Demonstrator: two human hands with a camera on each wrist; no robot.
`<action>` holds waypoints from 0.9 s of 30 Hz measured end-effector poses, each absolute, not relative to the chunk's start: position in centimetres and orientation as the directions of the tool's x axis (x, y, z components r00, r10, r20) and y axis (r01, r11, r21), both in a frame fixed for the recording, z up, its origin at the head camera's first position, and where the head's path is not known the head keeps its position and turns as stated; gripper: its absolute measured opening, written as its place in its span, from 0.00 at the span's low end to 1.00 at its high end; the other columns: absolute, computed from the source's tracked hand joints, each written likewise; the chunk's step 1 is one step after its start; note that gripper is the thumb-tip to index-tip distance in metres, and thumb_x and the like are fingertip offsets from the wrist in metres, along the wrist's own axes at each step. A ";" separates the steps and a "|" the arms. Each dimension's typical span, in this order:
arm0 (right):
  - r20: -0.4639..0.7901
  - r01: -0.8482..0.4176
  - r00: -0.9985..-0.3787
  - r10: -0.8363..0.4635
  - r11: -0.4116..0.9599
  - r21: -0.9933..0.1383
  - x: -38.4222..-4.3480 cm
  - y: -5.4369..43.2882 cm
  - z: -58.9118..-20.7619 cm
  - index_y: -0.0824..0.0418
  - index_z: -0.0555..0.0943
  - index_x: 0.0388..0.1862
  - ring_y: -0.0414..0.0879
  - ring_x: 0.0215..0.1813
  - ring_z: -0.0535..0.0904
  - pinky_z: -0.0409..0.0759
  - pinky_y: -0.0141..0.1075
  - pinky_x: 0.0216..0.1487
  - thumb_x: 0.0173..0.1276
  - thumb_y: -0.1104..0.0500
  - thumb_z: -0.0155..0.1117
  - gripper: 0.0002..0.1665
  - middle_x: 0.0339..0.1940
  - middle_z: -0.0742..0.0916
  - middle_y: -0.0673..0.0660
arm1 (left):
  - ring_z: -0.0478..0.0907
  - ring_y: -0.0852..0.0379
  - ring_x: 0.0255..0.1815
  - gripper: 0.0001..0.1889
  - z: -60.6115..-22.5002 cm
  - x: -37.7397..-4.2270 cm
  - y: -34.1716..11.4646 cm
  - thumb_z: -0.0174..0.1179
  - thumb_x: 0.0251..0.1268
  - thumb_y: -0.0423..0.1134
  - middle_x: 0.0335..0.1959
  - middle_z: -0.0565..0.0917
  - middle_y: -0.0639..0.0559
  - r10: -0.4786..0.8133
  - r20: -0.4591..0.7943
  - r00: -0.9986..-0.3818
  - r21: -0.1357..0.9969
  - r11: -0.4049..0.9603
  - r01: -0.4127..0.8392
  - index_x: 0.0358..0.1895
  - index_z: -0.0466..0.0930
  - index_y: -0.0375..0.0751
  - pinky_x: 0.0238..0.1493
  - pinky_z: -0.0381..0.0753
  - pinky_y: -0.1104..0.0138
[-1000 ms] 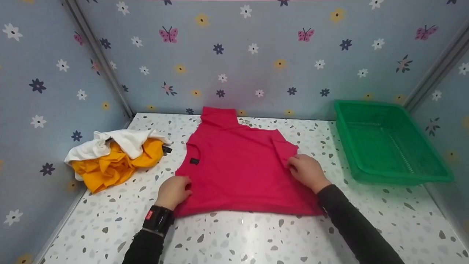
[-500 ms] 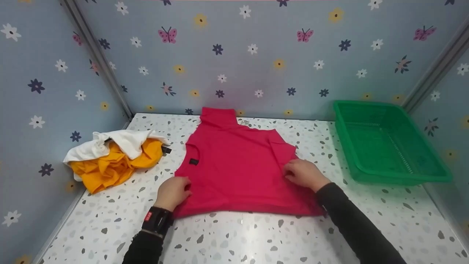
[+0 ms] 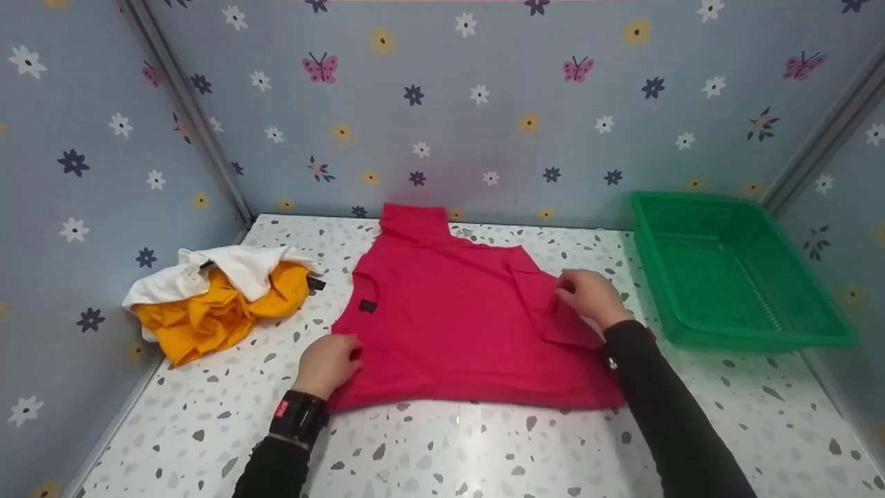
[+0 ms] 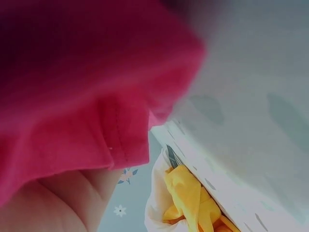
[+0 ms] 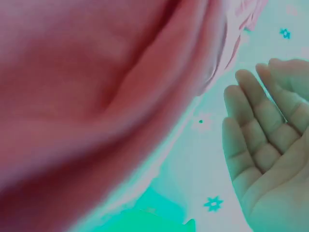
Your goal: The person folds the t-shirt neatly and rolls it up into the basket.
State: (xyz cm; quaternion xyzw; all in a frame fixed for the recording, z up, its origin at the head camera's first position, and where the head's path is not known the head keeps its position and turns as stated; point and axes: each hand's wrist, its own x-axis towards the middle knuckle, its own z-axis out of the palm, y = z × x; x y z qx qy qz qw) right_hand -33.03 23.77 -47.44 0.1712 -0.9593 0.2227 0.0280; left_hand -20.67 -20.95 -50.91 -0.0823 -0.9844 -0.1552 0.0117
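A red T-shirt [image 3: 449, 318] lies spread on the speckled tabletop, its neckline and dark label facing left. One sleeve points to the back wall; the side near my right hand shows a folded layer. My left hand [image 3: 326, 363] grips the shirt's left edge near the front corner. In the left wrist view the red cloth [image 4: 72, 92] covers its fingertips. My right hand [image 3: 591, 297] is at the shirt's right edge, beside the folded layer. The right wrist view shows that hand [image 5: 270, 140] with fingers extended and the palm visible, a gap between it and the cloth [image 5: 72, 72].
A crumpled pile of white cloth [image 3: 235, 263] and orange-yellow cloth [image 3: 200, 321] lies to the left. At the back right stands a green plastic basket [image 3: 691, 332]. Flower-patterned walls [image 3: 484, 152] enclose the tabletop [image 3: 429, 456] at the back and sides.
My right hand has moved back and to the right, and the shirt's right side now shows a layer spread further right. The left hand stays in place.
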 end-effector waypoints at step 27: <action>-0.069 0.077 -0.996 0.050 0.873 -0.481 -33.6 21.6 -49.5 0.66 0.80 0.41 0.55 0.38 0.78 0.77 0.48 0.43 0.70 0.51 0.62 0.17 0.35 0.83 0.61 | 0.82 0.41 0.45 0.13 -51.1 -20.7 -21.1 0.73 0.53 0.35 0.46 0.86 0.41 0.150 0.035 -0.988 0.311 0.938 0.154 0.43 0.87 0.36 0.49 0.78 0.49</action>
